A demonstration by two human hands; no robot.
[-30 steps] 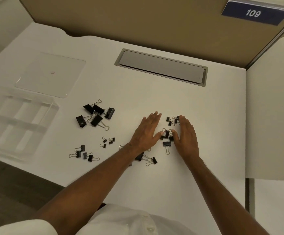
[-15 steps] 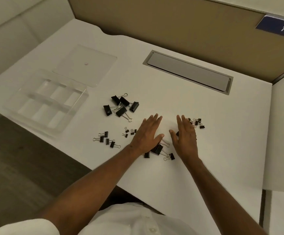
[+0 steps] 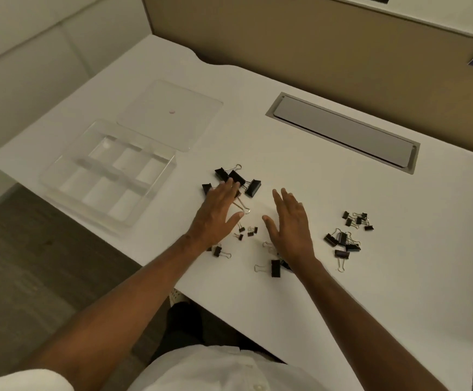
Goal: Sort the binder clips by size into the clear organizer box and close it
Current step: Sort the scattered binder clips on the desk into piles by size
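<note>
Several loose groups of binder clips lie on the white desk [image 3: 342, 292], and none sits yet in the clear organizer box [image 3: 108, 176], so I judge the work to be at the grouping stage, before any filling. The box stands open near the desk's left edge, its compartments bare, with its flat clear lid [image 3: 170, 114] lying just behind it.

The large clips [image 3: 246, 183] form a cluster right of the box. A few tiny clips [image 3: 248, 231] lie between the two hands. Medium clips [image 3: 342, 244] and a further group of small clips [image 3: 358, 218] lie to the right, well apart from the box. One more clip [image 3: 275, 268] lies by the right wrist, and another [image 3: 217, 251] by the left wrist.

The left hand [image 3: 218, 214] is flat, palm down, fingers straight, its fingertips [image 3: 231, 183] reaching onto the large clips; it grips nothing. The right hand [image 3: 291, 224] is likewise flat and spread, fingers straight, holding nothing, low over the bare desk; whether it touches the surface I cannot tell.

Next, the move likely calls for gathering the large cluster under the left hand and carrying it to one compartment, keeping the wire handles from snagging each other.
</note>
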